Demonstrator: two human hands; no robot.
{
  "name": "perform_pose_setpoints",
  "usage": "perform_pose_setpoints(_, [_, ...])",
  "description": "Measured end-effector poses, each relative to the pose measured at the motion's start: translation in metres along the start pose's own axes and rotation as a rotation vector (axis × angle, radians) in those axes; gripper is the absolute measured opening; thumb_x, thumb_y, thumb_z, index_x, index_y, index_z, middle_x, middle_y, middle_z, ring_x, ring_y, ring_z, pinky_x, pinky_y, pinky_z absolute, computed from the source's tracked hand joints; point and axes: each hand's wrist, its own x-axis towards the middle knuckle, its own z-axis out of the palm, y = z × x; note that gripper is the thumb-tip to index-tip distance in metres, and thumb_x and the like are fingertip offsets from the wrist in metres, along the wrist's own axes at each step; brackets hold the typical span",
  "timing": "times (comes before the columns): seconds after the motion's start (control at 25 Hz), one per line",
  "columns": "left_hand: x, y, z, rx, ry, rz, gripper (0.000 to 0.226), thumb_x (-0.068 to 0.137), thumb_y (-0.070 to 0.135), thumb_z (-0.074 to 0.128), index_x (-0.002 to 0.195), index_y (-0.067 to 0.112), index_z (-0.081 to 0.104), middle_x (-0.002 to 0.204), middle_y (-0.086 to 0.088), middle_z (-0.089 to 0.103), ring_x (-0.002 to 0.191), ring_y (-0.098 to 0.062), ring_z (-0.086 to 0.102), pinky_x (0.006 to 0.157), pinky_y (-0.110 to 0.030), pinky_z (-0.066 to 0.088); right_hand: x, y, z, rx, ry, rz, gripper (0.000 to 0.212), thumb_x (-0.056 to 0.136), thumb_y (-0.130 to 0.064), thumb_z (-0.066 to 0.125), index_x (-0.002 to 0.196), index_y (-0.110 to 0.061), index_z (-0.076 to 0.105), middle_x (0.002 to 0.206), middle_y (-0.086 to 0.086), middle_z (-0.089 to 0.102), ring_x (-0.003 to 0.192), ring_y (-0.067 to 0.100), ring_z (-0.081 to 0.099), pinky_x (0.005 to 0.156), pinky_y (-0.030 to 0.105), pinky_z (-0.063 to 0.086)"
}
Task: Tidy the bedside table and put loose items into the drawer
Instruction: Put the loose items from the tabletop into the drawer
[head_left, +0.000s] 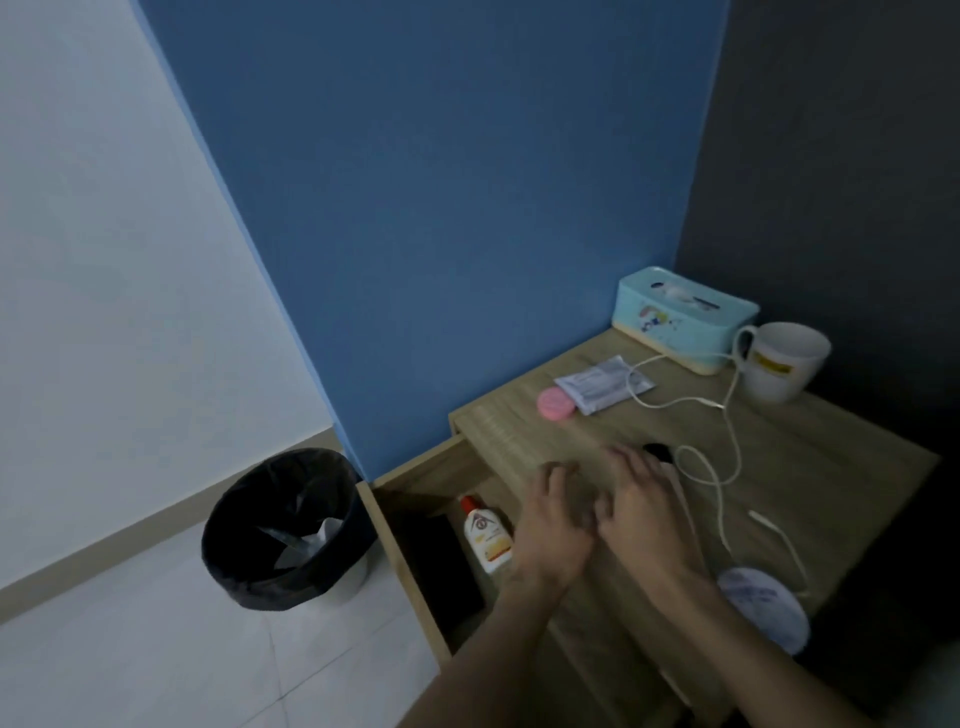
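Tidying partway: drawer (415, 499) open left of both hands, bottle (485, 535) already inside; left hand (553, 525) and right hand (641, 499) blurred, grip unclear; cable (727, 415), pink tin (556, 404), packet (602, 383) beyond them remain.

Blue wall, pale wood, small bright spots

Wood-grain bedside table (810, 447); aqua tissue box (684, 318) with cartoon print and cream base; white mug (783, 362) with yellow label; pink round tin (556, 403); white cable (726, 415); red-capped white-and-orange bottle (485, 535); black-lined bin (283, 530).
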Motion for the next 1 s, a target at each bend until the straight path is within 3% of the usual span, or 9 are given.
perform_pose_setpoints(0.12, [-0.007, 0.023, 0.035, 0.216, -0.297, 0.059, 0.058, 0.091, 0.037, 0.036, 0.145, 0.016, 0.031, 0.156, -0.005, 0.023, 0.147, -0.024, 0.010, 0.117, -0.033, 0.013, -0.017, 0.037, -0.010, -0.118, -0.134, 0.234, 0.057, 0.071, -0.020, 0.068, 0.122, 0.000, 0.053, 0.120, 0.024, 0.057, 0.105, 0.039, 0.055, 0.085, 0.041, 0.046])
perform_pose_setpoints(0.2, [-0.006, 0.027, 0.050, 0.333, -0.346, 0.008, 0.059, 0.094, 0.037, 0.042, 0.147, 0.014, 0.025, 0.160, -0.008, 0.011, 0.148, -0.028, 0.000, 0.118, -0.041, 0.012, -0.024, 0.051, -0.007, -0.103, -0.247, 0.317, 0.060, 0.079, -0.028, 0.059, 0.131, -0.004, 0.042, 0.125, 0.021, 0.052, 0.108, 0.035, 0.052, 0.085, 0.038, 0.044])
perform_pose_setpoints(0.32, [0.000, 0.026, 0.051, 0.401, -0.263, -0.015, 0.058, 0.091, 0.039, 0.051, 0.139, 0.012, 0.036, 0.151, -0.012, 0.025, 0.139, -0.032, 0.023, 0.113, -0.040, 0.026, -0.016, 0.059, -0.005, 0.027, -0.265, 0.447, 0.067, 0.075, -0.027, 0.066, 0.131, -0.002, 0.039, 0.123, 0.021, 0.053, 0.108, 0.035, 0.054, 0.083, 0.035, 0.044])
perform_pose_setpoints(0.4, [0.002, 0.022, 0.042, 0.313, -0.223, -0.031, 0.053, 0.088, 0.038, 0.056, 0.133, 0.015, 0.043, 0.146, -0.011, 0.030, 0.132, -0.029, 0.031, 0.109, -0.038, 0.034, -0.004, 0.054, -0.007, 0.124, -0.296, 0.536, 0.060, 0.073, -0.022, 0.070, 0.122, 0.001, 0.045, 0.117, 0.022, 0.058, 0.104, 0.034, 0.058, 0.075, 0.033, 0.045])
perform_pose_setpoints(0.52, [-0.008, 0.007, 0.030, 0.154, -0.073, -0.141, 0.054, 0.085, 0.036, 0.060, 0.134, 0.022, 0.041, 0.148, -0.003, 0.025, 0.135, -0.023, 0.028, 0.109, -0.036, 0.038, -0.001, 0.035, 0.000, 0.271, -0.342, 0.540, 0.041, 0.079, -0.011, 0.065, 0.114, 0.004, 0.050, 0.109, 0.026, 0.062, 0.101, 0.036, 0.060, 0.072, 0.032, 0.043])
perform_pose_setpoints(0.64, [-0.029, -0.017, 0.021, -0.002, 0.136, -0.326, 0.062, 0.081, 0.035, 0.065, 0.136, 0.024, 0.037, 0.151, 0.002, 0.019, 0.140, -0.021, 0.022, 0.111, -0.040, 0.037, -0.014, 0.004, 0.013, 0.349, -0.398, 0.447, 0.046, 0.085, -0.010, 0.058, 0.127, 0.001, 0.045, 0.117, 0.026, 0.059, 0.107, 0.036, 0.056, 0.080, 0.033, 0.041])
perform_pose_setpoints(0.72, [-0.045, -0.032, 0.013, -0.041, 0.182, -0.441, 0.063, 0.082, 0.033, 0.065, 0.137, 0.024, 0.036, 0.149, 0.003, 0.023, 0.136, -0.018, 0.026, 0.110, -0.036, 0.037, -0.025, -0.017, 0.021, 0.368, -0.425, 0.366, 0.045, 0.087, -0.010, 0.055, 0.130, -0.002, 0.043, 0.121, 0.024, 0.057, 0.107, 0.035, 0.055, 0.078, 0.031, 0.038])
perform_pose_setpoints(0.88, [-0.072, -0.051, -0.001, 0.184, -0.073, -0.500, 0.051, 0.092, 0.022, 0.054, 0.138, 0.010, 0.037, 0.144, -0.014, 0.034, 0.132, -0.030, 0.030, 0.105, -0.036, 0.031, -0.055, -0.047, 0.044, 0.320, -0.528, 0.349, 0.042, 0.086, -0.011, 0.055, 0.127, -0.006, 0.045, 0.119, 0.024, 0.058, 0.103, 0.034, 0.058, 0.068, 0.028, 0.037])
perform_pose_setpoints(1.0, [-0.076, -0.072, 0.005, 0.297, -0.164, -0.601, 0.056, 0.095, 0.008, 0.047, 0.145, 0.002, 0.024, 0.151, -0.022, 0.022, 0.139, -0.039, 0.023, 0.111, -0.045, 0.031, -0.079, -0.049, 0.075, 0.234, -0.668, 0.493, 0.038, 0.089, -0.024, 0.054, 0.121, -0.005, 0.048, 0.115, 0.022, 0.059, 0.093, 0.031, 0.059, 0.060, 0.024, 0.037])
